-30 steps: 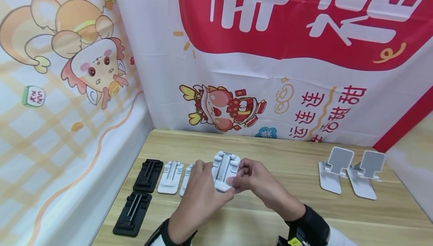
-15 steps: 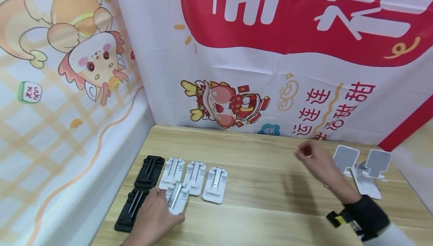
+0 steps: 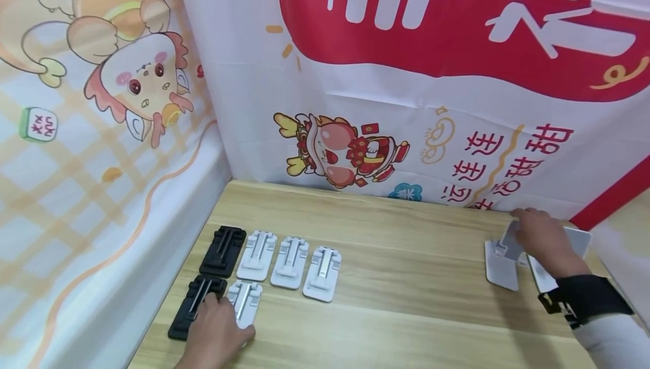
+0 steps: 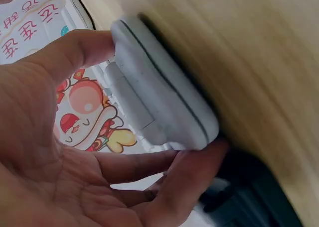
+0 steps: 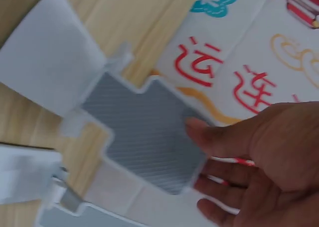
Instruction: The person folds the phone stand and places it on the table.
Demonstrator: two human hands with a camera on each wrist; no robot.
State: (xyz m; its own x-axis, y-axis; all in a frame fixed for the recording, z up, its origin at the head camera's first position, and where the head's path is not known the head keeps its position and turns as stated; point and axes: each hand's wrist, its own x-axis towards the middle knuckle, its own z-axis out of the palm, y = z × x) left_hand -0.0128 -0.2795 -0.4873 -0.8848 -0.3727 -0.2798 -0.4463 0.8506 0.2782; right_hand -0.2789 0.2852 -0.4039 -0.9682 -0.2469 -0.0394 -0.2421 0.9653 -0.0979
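Note:
At the lower left of the head view my left hand (image 3: 215,329) grips a folded white phone stand (image 3: 247,299) low over the table, beside a black folded one. The left wrist view shows the thumb and fingers across the two ends of this stand (image 4: 159,82). On the right, my right hand (image 3: 545,242) pinches the raised plate of an unfolded white phone stand (image 3: 500,267). In the right wrist view the thumb lies on the ribbed grey pad (image 5: 144,132), with the other fingers at the plate's edge and behind it. Its white base (image 5: 50,53) stretches away from the hand.
Three white folded stands, the rightmost a folded stand (image 3: 323,274), lie in a row. Two black folded stands, a far one (image 3: 223,251) and a near one (image 3: 190,310), lie to their left. Another unfolded stand (image 3: 579,240) is partly behind my right hand. Printed cloth (image 3: 244,132) hangs behind the table.
My hands have parted. The left hand has carried the folded white stand left and down beside the near black one. My right hand has moved right and taken hold of an unfolded stand.

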